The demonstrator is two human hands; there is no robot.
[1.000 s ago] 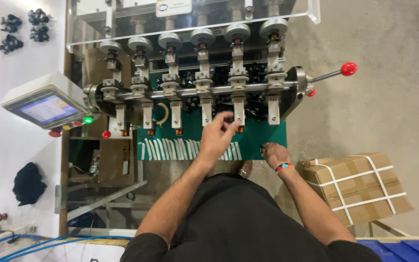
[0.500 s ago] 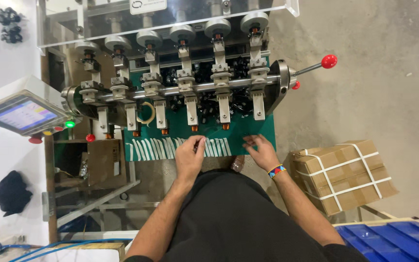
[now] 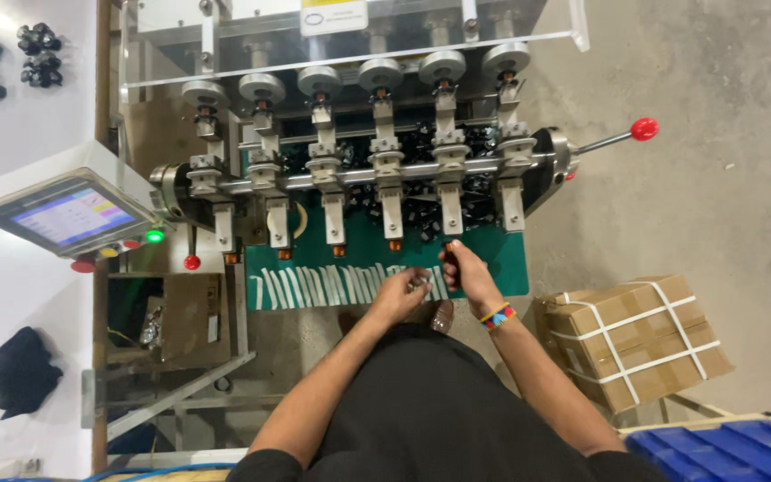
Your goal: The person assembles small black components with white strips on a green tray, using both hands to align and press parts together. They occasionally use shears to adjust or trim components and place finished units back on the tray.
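a steel machine (image 3: 377, 170) with five round-capped spindles stood over a smooth green mat (image 3: 493, 263). pale strips (image 3: 314, 286) lay in a row along the mat's front. the right hand (image 3: 464, 272) clamped a dark slim piece (image 3: 451, 265); the left hand (image 3: 401, 293) pinched something too small to make out.

Green mat (image 3: 493, 259), red-knobbed lever (image 3: 642, 129)

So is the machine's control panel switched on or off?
On: the control panel screen glows with coloured fields, and a green lamp is lit beside its red button.
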